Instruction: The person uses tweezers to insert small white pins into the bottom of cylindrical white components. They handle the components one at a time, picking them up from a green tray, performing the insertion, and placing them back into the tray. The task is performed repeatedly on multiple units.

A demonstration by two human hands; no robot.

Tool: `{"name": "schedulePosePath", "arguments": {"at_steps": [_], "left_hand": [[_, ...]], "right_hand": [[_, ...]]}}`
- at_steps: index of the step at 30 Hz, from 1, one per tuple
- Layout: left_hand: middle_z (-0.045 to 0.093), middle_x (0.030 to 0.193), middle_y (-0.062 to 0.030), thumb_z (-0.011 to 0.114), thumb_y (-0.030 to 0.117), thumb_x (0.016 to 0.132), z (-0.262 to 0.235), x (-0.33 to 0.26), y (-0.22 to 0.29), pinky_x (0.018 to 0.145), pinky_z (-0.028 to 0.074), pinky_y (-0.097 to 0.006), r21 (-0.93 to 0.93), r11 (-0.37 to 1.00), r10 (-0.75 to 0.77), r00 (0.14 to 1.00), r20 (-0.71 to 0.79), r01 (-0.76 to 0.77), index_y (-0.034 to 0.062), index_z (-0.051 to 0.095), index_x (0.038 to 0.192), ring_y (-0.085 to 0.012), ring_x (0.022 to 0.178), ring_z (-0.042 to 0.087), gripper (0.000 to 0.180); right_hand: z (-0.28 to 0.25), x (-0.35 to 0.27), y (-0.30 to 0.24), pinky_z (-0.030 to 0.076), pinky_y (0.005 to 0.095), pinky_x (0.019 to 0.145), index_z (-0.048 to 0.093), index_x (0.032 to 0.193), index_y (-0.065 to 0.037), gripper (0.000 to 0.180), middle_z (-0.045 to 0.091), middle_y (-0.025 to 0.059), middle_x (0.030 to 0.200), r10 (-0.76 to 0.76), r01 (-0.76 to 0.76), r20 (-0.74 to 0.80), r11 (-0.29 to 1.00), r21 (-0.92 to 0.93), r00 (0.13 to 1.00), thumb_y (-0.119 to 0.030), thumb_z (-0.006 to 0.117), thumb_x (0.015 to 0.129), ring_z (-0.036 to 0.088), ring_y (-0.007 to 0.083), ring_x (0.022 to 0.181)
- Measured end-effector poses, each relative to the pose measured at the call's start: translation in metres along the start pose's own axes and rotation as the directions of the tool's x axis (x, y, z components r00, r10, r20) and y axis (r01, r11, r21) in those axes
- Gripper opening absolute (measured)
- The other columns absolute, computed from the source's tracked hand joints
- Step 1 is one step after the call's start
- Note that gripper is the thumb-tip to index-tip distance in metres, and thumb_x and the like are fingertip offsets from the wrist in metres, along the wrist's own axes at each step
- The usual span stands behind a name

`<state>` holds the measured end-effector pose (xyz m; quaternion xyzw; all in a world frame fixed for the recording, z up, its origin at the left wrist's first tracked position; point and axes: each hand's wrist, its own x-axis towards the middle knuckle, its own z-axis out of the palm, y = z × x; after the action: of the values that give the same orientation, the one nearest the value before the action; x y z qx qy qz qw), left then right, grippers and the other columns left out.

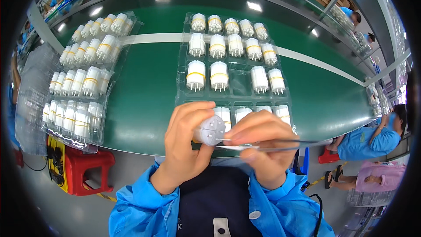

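Observation:
My left hand (182,138) is closed round a white rounded plug-like piece (206,132), its end face with small metal pins turned toward my right hand. In my right hand (263,134) is a pair of metal tweezers (285,144), pinched between thumb and fingers. The tweezer tips reach to the lower edge of the piece's end face; whether they touch it I cannot tell. Just beyond both hands lies a clear plastic tray (239,83) of similar white pieces, many with yellow bands and pins toward me. My hands partly hide its nearest row.
Another clear tray (100,125) of banded white pieces lies on the left of the green worktable (144,87). Stacked clear trays (35,92) stand at far left. A red stool (90,171) is below the table edge. Co-workers in blue sit at right (366,142) and far back.

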<state>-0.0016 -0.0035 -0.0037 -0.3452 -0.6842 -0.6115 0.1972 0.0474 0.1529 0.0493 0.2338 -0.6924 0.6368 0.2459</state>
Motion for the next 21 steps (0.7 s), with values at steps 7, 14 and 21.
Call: {"name": "schedulePosePath", "arguments": {"at_steps": [7,14,21], "left_hand": [[0.052,0.116,-0.0189,0.071,-0.009,0.066,0.002,-0.006,0.006,0.09,0.045,-0.04,-0.101,0.978,-0.169,0.979,0.117,0.181,-0.0009,0.05,0.127,-0.0343,0.106,0.053,0.065],[0.052,0.113,-0.0162,0.07,-0.011,0.064,0.004,-0.007,0.008,0.087,0.042,-0.038,0.084,0.993,-0.086,0.993,0.086,0.079,0.0003,0.055,0.126,-0.0323,0.101,0.049,0.064],[0.05,0.113,-0.0163,0.069,-0.011,0.066,0.004,-0.006,0.009,0.086,0.043,-0.037,0.152,0.988,-0.035,0.995,0.091,0.021,0.0005,0.055,0.125,-0.0303,0.101,0.05,0.062]], "right_hand": [[0.002,-0.007,0.019,0.053,0.0317,0.073,0.069,0.095,0.003,0.015,0.069,0.0173,0.092,0.012,-0.024,-0.139,0.996,-0.081,0.99,-0.002,0.069,0.081,0.067,0.0244,0.083],[0.001,-0.007,0.016,0.052,0.0306,0.073,0.069,0.095,0.003,0.013,0.07,0.017,0.091,0.019,-0.027,-0.106,0.997,-0.079,0.994,0.001,0.068,0.082,0.067,0.0236,0.084],[-0.001,-0.005,0.015,0.053,0.031,0.072,0.07,0.095,0.003,0.014,0.07,0.0162,0.091,0.01,-0.016,-0.066,0.995,-0.095,0.998,0.002,0.07,0.081,0.067,0.0239,0.083]]}}
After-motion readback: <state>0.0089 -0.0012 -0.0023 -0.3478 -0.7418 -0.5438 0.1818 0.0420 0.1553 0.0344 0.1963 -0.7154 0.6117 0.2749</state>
